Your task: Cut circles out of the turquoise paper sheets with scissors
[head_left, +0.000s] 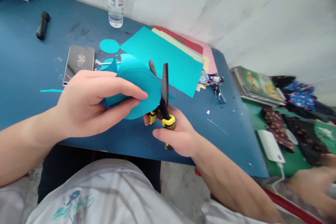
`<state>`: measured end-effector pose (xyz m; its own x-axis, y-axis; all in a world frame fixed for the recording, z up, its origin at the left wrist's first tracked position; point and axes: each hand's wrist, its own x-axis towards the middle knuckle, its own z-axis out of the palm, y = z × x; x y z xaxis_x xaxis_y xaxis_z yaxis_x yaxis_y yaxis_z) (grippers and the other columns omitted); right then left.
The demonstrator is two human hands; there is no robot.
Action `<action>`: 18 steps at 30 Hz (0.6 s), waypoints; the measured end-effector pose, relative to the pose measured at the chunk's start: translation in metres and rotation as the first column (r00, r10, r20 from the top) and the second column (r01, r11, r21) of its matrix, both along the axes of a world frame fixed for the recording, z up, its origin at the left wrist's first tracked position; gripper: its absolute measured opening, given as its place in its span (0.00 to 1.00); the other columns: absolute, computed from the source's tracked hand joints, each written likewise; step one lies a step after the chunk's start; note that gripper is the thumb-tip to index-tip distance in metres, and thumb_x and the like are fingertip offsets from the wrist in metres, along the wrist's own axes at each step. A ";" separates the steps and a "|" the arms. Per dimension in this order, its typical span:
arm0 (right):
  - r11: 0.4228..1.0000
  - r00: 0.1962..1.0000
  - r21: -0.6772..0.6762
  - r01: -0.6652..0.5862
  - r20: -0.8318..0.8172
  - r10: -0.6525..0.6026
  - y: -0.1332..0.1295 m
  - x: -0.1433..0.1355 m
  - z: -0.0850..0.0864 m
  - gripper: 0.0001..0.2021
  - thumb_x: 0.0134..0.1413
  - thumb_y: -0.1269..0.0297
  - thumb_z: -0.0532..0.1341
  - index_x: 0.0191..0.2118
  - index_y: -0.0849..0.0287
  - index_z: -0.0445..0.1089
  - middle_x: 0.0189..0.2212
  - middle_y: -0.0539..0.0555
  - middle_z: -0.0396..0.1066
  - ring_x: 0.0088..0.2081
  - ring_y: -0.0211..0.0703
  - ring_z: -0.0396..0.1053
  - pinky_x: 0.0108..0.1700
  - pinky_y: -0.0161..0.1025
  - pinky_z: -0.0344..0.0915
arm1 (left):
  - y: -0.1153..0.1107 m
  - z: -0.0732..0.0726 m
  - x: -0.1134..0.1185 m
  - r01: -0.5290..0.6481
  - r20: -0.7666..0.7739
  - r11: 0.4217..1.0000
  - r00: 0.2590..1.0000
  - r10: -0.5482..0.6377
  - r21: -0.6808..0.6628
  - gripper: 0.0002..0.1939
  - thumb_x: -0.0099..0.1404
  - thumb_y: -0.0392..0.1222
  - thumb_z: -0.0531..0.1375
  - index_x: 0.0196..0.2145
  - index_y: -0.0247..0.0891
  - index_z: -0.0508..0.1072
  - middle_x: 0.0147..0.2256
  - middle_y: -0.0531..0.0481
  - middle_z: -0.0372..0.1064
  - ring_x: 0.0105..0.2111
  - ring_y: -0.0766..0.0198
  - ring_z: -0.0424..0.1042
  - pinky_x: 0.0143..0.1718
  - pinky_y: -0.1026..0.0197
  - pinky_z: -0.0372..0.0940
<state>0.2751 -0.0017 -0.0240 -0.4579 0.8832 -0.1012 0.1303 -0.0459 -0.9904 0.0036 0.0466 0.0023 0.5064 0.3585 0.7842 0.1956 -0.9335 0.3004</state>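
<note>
Between the thumb and fingers of my left hand (91,103) is a curled piece of turquoise paper (143,80) with a rounded edge and a curved line on it. My right hand (181,134) is wrapped round the handles of black scissors with yellow grips (165,87). Their blades point away from me and stand apart, close to the right edge of the paper. Whether the blades touch the paper I cannot tell. Beyond it lie a cut turquoise disc (109,46) and a turquoise sheet (165,59) on top of other coloured sheets (193,43).
On the blue table (21,87) are a phone (80,61), a small black cylinder (43,25), a water bottle (116,3) and a keyring (216,82). To the right, a green table holds books (256,82) and a white power bank (271,146). Another person's hands (312,185) are there, blurred.
</note>
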 end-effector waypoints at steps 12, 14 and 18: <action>0.997 0.999 0.058 -0.042 0.026 0.041 0.001 0.003 -0.003 0.15 0.48 0.74 0.68 0.42 0.52 0.74 0.38 0.48 0.74 0.40 0.47 0.70 0.44 0.45 0.69 | -0.014 0.013 -0.002 -0.159 -0.174 0.982 0.975 0.141 -0.099 0.13 0.91 0.46 0.60 0.50 0.41 0.83 0.24 0.58 0.66 0.30 0.69 0.82 0.33 0.59 0.78; 0.996 0.998 0.067 -0.050 0.040 0.047 0.000 0.004 -0.003 0.15 0.48 0.74 0.68 0.42 0.52 0.74 0.38 0.49 0.74 0.40 0.48 0.70 0.44 0.45 0.69 | -0.013 0.014 -0.002 -0.141 -0.165 0.987 0.978 0.127 -0.077 0.10 0.89 0.45 0.62 0.50 0.41 0.83 0.24 0.59 0.67 0.29 0.69 0.82 0.32 0.60 0.78; 0.997 0.998 0.068 -0.036 0.056 0.032 0.000 0.003 -0.002 0.14 0.46 0.74 0.68 0.40 0.51 0.73 0.37 0.48 0.74 0.41 0.50 0.71 0.44 0.46 0.69 | -0.007 0.011 -0.004 -0.101 -0.182 0.993 0.979 0.089 -0.055 0.09 0.90 0.42 0.61 0.51 0.40 0.82 0.24 0.58 0.69 0.30 0.70 0.83 0.32 0.62 0.76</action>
<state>0.2782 -0.0019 -0.0263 -0.4835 0.8728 -0.0666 0.1845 0.0273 -0.9825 -0.0002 0.0397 0.0133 0.5980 0.4582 0.6576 0.3385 -0.8881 0.3109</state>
